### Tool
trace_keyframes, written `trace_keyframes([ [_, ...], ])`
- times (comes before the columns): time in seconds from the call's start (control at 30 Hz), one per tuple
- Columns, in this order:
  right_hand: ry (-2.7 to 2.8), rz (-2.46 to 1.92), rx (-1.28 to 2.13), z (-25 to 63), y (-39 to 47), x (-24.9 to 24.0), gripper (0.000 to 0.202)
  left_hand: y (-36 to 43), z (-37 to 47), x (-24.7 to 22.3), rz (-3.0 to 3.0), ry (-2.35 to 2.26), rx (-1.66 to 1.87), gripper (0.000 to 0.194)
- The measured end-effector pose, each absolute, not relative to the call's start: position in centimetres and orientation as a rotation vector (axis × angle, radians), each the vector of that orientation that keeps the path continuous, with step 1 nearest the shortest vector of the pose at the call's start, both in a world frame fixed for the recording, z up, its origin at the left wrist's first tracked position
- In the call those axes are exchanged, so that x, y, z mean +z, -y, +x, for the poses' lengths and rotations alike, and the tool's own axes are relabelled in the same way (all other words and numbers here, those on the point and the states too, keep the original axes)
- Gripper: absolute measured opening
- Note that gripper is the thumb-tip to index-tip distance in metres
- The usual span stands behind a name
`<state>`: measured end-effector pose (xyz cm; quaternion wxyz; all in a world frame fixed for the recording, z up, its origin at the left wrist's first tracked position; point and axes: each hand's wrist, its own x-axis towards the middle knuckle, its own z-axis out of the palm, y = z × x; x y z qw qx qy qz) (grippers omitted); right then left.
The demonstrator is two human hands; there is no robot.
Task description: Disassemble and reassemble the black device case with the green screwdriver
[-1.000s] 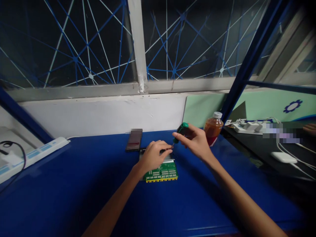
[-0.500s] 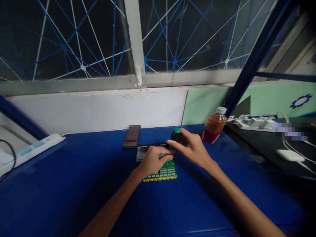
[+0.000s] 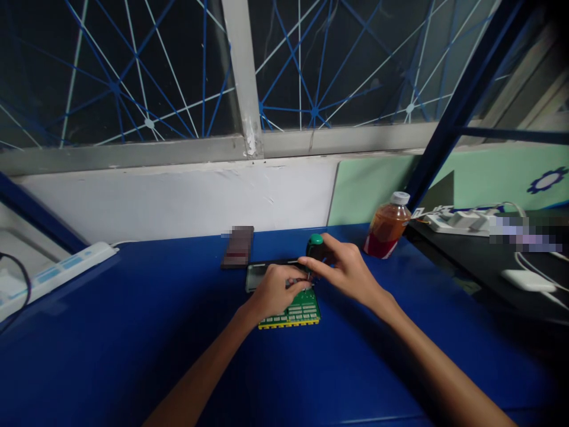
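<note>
My right hand (image 3: 349,267) grips a screwdriver (image 3: 315,240) with a green-capped dark handle, held roughly upright over the far right part of a green circuit board (image 3: 303,309). Yellow edging runs along the board's near side. My left hand (image 3: 278,289) lies over the board's left part, its thumb and fingers pinched together beside the screwdriver's lower end; what they pinch is too small to make out. Behind the board, partly covered by my left hand, is a dark-framed tray or case (image 3: 255,276).
A dark phone-like slab (image 3: 237,249) lies behind on the blue table (image 3: 111,332). A bottle of reddish drink (image 3: 387,226) stands at the back right. One power strip (image 3: 62,276) is at left; another (image 3: 462,222) and a white adapter (image 3: 527,280) sit on a black surface at right.
The screwdriver's top has dropped slightly and shifted a little left, with my right fingers moving around the handle. My left hand has stayed in place.
</note>
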<state>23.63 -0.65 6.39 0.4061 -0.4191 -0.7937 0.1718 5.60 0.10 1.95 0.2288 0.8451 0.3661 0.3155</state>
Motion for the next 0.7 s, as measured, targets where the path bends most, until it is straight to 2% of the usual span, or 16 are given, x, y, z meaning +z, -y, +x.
trace_keyframes([
  [0.7,2.022,-1.044,0.564,23.45,1.15,6.91,0.027,-0.39,5.41,1.69,2.343,-0.997,0.893,0.010],
])
